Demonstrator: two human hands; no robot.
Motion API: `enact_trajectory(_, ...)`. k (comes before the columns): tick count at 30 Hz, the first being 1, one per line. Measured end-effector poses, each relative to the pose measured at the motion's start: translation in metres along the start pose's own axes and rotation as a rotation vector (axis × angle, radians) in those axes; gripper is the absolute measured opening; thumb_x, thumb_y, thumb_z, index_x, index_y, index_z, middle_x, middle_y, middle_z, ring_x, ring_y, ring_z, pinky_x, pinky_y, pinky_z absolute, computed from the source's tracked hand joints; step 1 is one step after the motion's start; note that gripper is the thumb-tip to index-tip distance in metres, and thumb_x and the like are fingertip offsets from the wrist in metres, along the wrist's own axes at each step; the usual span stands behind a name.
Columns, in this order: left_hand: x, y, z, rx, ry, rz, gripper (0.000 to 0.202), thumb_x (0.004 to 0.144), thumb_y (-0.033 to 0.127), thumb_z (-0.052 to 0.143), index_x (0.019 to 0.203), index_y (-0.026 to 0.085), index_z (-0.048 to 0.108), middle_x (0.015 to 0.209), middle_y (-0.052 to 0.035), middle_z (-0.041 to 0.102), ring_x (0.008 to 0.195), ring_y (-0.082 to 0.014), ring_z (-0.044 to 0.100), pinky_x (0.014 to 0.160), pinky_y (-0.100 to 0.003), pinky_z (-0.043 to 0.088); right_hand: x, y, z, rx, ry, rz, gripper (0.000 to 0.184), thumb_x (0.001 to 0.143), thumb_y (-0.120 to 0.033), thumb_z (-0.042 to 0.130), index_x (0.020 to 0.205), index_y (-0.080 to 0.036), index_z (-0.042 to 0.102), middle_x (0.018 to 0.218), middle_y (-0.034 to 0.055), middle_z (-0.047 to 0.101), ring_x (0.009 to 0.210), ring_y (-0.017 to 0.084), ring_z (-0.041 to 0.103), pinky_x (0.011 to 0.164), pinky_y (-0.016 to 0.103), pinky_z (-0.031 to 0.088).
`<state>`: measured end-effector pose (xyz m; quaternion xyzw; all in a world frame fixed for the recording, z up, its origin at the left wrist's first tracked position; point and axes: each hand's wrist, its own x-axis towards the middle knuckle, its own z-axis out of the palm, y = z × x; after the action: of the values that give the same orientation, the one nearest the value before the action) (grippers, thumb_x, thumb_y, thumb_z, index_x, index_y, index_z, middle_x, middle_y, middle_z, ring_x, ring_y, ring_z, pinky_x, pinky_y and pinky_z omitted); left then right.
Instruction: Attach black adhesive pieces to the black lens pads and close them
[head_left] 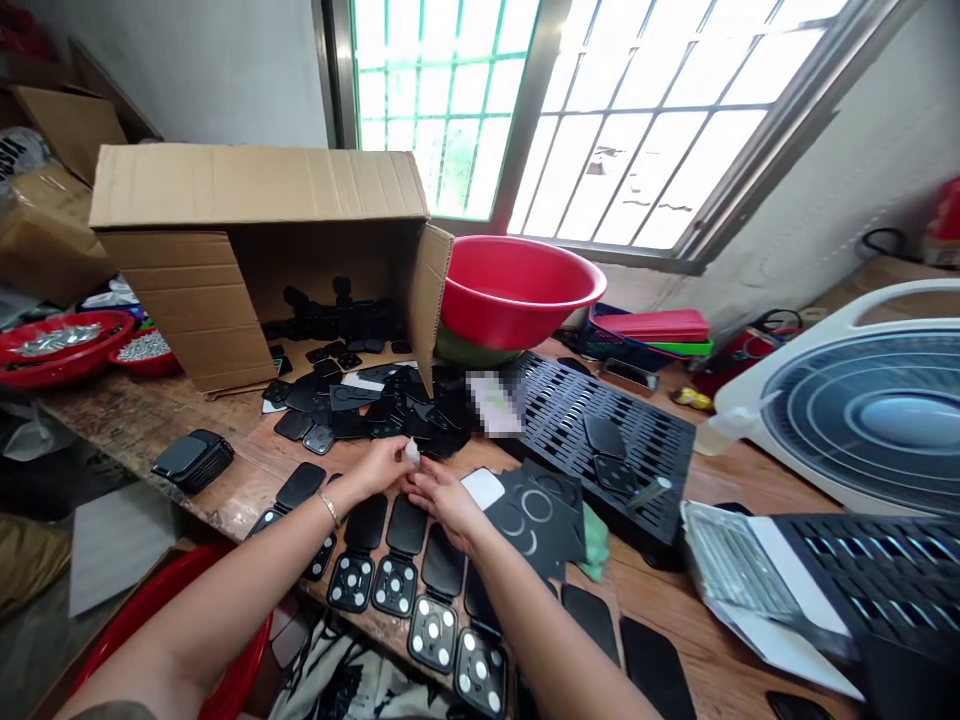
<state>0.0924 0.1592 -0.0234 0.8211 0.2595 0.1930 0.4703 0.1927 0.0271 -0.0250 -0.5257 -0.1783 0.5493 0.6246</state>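
My left hand [384,466] is closed, pinching a small crumpled white piece [412,454] between thumb and fingertips. Right beside it, my right hand [444,500] has its fingers loosely extended and slightly apart, the tips close to the white piece. Whether they touch it is hard to tell. Below both hands, a row of hinged black square cases lies unfolded along the table's front edge. One case's lower half [394,585] shows several white round dots, and its flat black upper half [406,526] lies just under my hands. My forearms cover parts of the row.
A cardboard box [259,185] lies on its side, with a pile of black parts [405,405] before it. Behind stands a red basin [525,275]. At right are a black slotted tray [600,430] and a white fan [862,390]. Stacked black cases [193,460] sit left.
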Motion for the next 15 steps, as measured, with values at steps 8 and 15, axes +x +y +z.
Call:
enact_trajectory(8,-0.019,0.034,-0.033,-0.013,0.122,0.009,0.037,0.062,0.024,0.078,0.097,0.016,0.07,0.098,-0.0104,0.072,0.094,-0.0272,0.068,0.089,-0.042,0.054,-0.037,-0.04,-0.05,-0.067,0.142,-0.112,0.037,0.068,-0.023,0.082,0.103,-0.017,0.068,0.088,0.0054,0.072,0.078,0.018,0.071,0.074,0.03,0.057)
enact_trajectory(15,0.028,0.169,-0.044,-0.561,0.068,-0.018,0.052,0.077,0.044,0.077,0.118,0.015,0.062,0.123,-0.0177,0.064,0.119,-0.0322,0.06,0.097,-0.047,0.05,-0.041,-0.114,-0.07,-0.058,0.282,-0.255,0.038,0.068,-0.024,0.083,0.101,-0.016,0.066,0.092,0.0085,0.072,0.084,0.02,0.071,0.076,0.032,0.058)
